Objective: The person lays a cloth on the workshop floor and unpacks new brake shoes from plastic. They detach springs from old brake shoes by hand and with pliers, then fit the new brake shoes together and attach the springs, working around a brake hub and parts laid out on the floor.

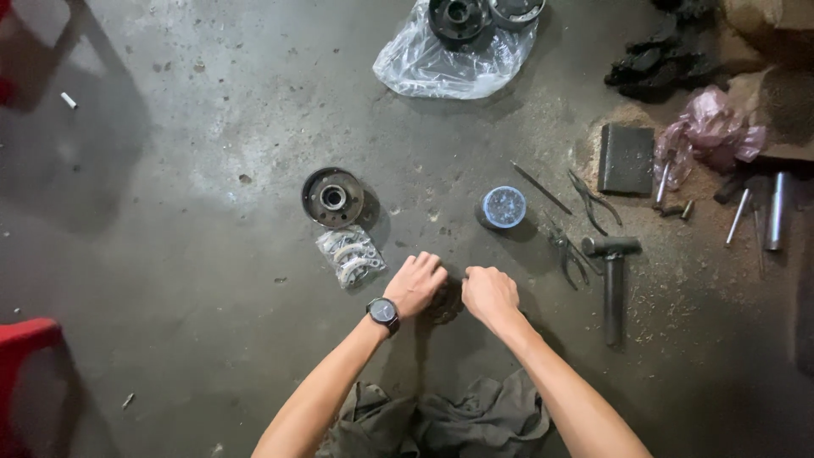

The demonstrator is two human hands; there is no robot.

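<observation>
My left hand [415,282], with a black wristwatch [383,313] on its wrist, and my right hand [488,294] are both closed around a small dark round metal part [444,304] on the concrete floor between them. Most of that part is hidden by my fingers. A round metal hub [332,197] lies flat up and to the left of my left hand. A clear bag of curved metal pieces [350,254] rests just below it. A small round blue-lidded tin [504,207] stands above my right hand.
A hammer [612,280], pliers [566,253], a second pair of pliers [593,200] and a thin rod [543,188] lie to the right. A dark block [626,159], pink bag [710,129] and steel punches [775,210] sit farther right. A plastic bag with hubs [458,42] is at top; a rag [458,420] below.
</observation>
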